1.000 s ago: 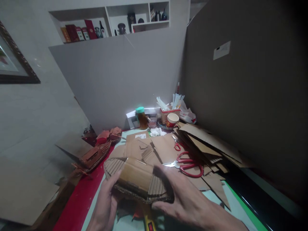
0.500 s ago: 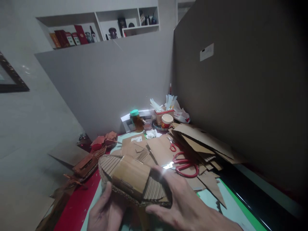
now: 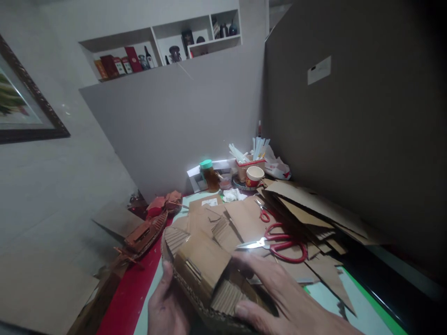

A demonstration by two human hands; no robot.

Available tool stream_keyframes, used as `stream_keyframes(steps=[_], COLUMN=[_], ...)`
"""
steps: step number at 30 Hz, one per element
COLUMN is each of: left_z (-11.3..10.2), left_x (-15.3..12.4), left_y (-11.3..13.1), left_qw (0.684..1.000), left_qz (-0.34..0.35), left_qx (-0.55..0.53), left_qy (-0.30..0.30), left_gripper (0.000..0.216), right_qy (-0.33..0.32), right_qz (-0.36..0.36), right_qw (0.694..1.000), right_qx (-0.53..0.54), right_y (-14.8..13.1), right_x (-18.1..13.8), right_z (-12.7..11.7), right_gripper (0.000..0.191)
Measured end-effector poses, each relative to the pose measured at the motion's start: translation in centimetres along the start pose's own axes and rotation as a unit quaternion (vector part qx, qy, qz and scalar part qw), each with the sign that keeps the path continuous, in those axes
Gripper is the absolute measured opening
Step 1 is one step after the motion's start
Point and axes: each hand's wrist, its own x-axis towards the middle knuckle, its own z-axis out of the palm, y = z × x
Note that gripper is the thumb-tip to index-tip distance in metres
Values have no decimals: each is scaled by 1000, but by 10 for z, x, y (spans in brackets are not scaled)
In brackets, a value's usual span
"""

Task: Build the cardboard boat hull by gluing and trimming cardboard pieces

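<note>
A cardboard model boat, with a smooth brown cabin in its middle and ribbed decking at its ends, is held up between both hands. My left hand grips its side from the lower left, thumb on the rim and the other fingers hidden beneath. On the right end, my right hand pinches the hull wall, thumb against the ribbed deck and fingers over the far side. Just beyond it lie large red-handled scissors on cardboard sheets, blades partly apart. Smaller red-handled scissors rest farther back.
Stacked cardboard sheets lie at the right. A finished-looking brown boat model stands on the left. Toward the back are a jar with a green lid, a paper cup and a box of white sticks. Grey partitions enclose the table.
The cardboard boat has tilted and turned, its right end dropping nearer to me, with both hands still on it. The whole view has shifted, so the table's things appear farther right.
</note>
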Motion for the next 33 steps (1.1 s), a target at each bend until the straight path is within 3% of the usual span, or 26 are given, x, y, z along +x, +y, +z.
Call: stream_keyframes(steps=[3,6,14,20,27,33], left_z=[-4,-8,-12,-23,-30,-38], left_x=[-2,-5,-21,-26,-33,-35], left_y=[2,1,-1,-2,-2,-4], left_qw=[1000,999,990,991,993,993], left_qz=[-16,-38,-126,-116,-96,-70], left_qx=[-10,-15,-31,-28,4,50], left_qy=[-10,-9,57,67,63,79], left_gripper=[36,37,39,40,38,37], right_qy=[-43,-71,-41,-30,-54,-64], right_qz=[62,86,26,-11,-6,40], right_qw=[996,990,997,998,998,997], right_qx=[38,85,60,46,39,3], right_y=[13,21,4,1,8,15], right_x=[4,7,3,2,1,0], right_z=[2,4,5,3,6,5], right_gripper=[77,77,53,45,57,67])
